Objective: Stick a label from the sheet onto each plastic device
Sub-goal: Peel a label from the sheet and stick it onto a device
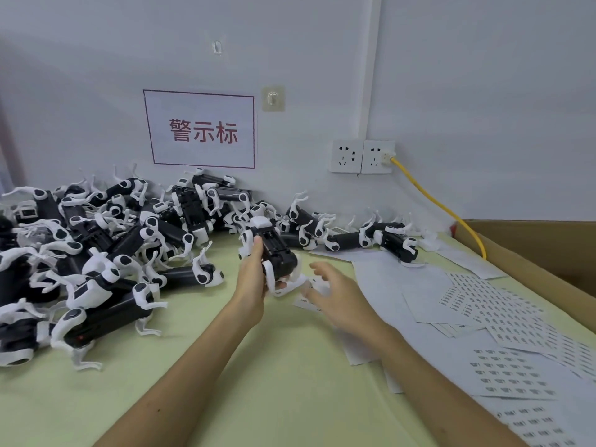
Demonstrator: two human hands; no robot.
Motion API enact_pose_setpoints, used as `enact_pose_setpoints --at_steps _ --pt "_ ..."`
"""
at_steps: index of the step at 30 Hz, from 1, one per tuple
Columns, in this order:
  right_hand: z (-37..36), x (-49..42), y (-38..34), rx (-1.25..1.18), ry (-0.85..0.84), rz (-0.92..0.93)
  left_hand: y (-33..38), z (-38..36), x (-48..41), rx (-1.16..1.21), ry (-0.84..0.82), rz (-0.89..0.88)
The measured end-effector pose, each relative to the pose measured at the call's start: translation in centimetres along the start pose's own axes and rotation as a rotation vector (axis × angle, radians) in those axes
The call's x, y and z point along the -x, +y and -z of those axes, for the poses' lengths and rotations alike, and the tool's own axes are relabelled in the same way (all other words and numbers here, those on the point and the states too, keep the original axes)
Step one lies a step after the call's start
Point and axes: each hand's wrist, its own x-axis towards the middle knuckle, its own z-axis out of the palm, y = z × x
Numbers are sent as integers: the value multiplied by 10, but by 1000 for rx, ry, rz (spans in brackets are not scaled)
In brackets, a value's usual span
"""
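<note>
My left hand [253,282] grips a black-and-white plastic device [274,250] shaped like a small robot dog, held above the green table with its underside up. My right hand [335,293] hovers just right of it, blurred, fingers spread and holding nothing I can make out. Sheets of small printed labels [503,304] lie spread over the table on the right, some overlapping. More label sheets [512,375] lie nearer to me.
A big pile of the same devices [106,253] covers the left of the green table [258,366] and runs along the wall. A row of devices [371,237] lies at the back. A cardboard box [532,250] stands at right. A yellow cable [442,208] hangs from a wall socket.
</note>
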Motion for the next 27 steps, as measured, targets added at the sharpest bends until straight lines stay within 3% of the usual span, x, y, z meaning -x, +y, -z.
enact_pose_setpoints --at_steps 3,5,11,16,19,27 --pt "-10 1 9 322 -126 -18 -2 3 -6 -28 50 11" --pt "-12 -1 11 387 -105 -23 -4 5 -8 -39 71 21" --pt "-7 -3 15 291 -48 -46 -7 7 -12 -40 103 52" --pt "3 -4 18 419 -68 -175 -6 6 -12 -37 129 46" --pt "4 -4 19 406 -73 -160 -6 5 -10 -23 131 41" --pt "5 -3 15 245 -17 -112 0 9 -4 130 -42 200"
